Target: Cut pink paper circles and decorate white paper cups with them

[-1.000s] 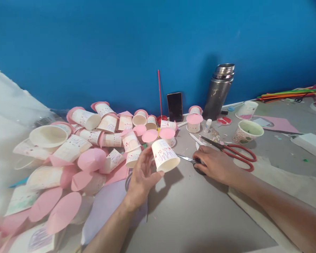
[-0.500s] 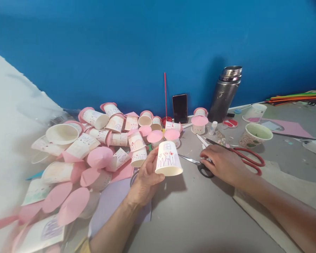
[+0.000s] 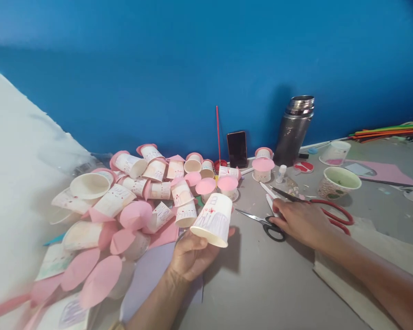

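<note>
My left hand (image 3: 196, 254) grips an upside-down white paper cup (image 3: 213, 217), tilted, with a purple scribbled band, small red marks and a window drawn on it. On the right, my right hand (image 3: 298, 220) is low over the table, its fingers closed around the end of a slim white pen (image 3: 270, 200). A second white pen (image 3: 265, 188) lies just beyond it. Black-handled scissors (image 3: 261, 220) rest open beside those fingertips. Red-handled scissors (image 3: 335, 213) lie partly behind the same hand.
Many decorated cups with pink paper cones (image 3: 136, 214) crowd the left, near purple paper (image 3: 149, 270). At the back stand a phone (image 3: 237, 149) and a steel flask (image 3: 294, 133). A green-lined cup (image 3: 339, 182), pink paper (image 3: 387, 170) and a beige cloth (image 3: 368, 256) are on the right.
My left hand has turned and tilted the cup, bringing it slightly lower and to the left. My right hand remains by the pens; the whole view has shifted a little.
</note>
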